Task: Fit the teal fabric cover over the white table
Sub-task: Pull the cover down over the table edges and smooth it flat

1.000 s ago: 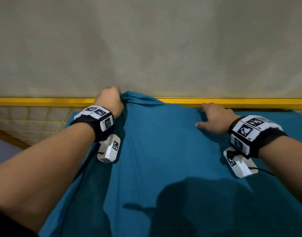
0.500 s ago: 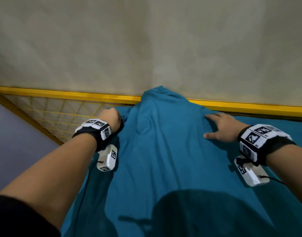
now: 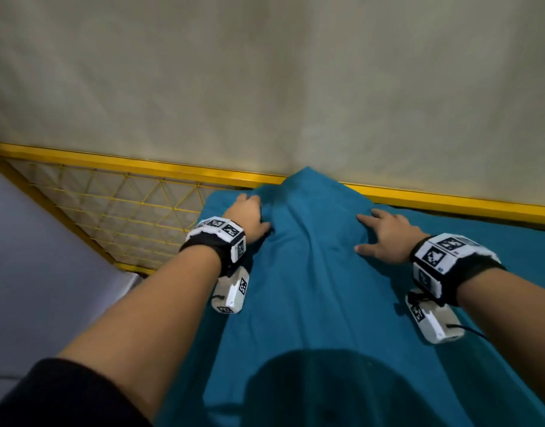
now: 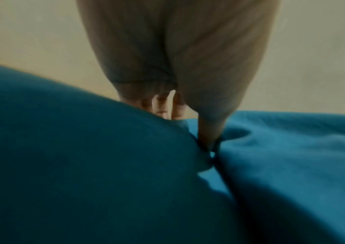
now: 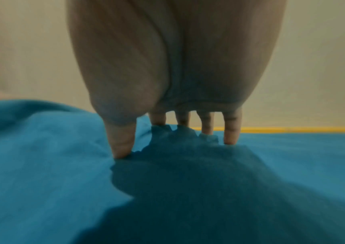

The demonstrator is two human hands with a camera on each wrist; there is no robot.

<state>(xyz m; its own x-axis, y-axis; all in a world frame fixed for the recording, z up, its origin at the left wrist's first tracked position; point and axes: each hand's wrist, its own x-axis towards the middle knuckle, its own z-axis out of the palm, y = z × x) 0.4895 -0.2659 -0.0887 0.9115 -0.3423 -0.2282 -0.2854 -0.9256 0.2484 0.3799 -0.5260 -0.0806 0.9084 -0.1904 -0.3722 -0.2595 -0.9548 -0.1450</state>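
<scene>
The teal cover [image 3: 311, 288] lies spread over the table, which is hidden beneath it. A raised fold of the cover runs up the middle to a peak against the wall. My left hand [image 3: 248, 215] is at the far left corner of the cover. In the left wrist view its thumb [image 4: 208, 137] digs into a crease and the fingers [image 4: 163, 107] reach behind a bunched bulge of fabric [image 4: 83, 165], so it grips the cloth. My right hand [image 3: 385, 238] rests flat to the right of the fold, its fingers [image 5: 231, 132] spread and pressing on the cover [image 5: 42, 165].
A yellow rail [image 3: 141, 164] runs along the far edge against a beige wall [image 3: 265, 87]. A yellow wire mesh panel [image 3: 126, 217] stands beyond the left corner. Grey floor [image 3: 33, 272] lies below on the left, past the cover's left edge.
My left hand has moved from a fist at the left edge forward onto the far left corner of the cover. The right hand has stayed flat in its place.
</scene>
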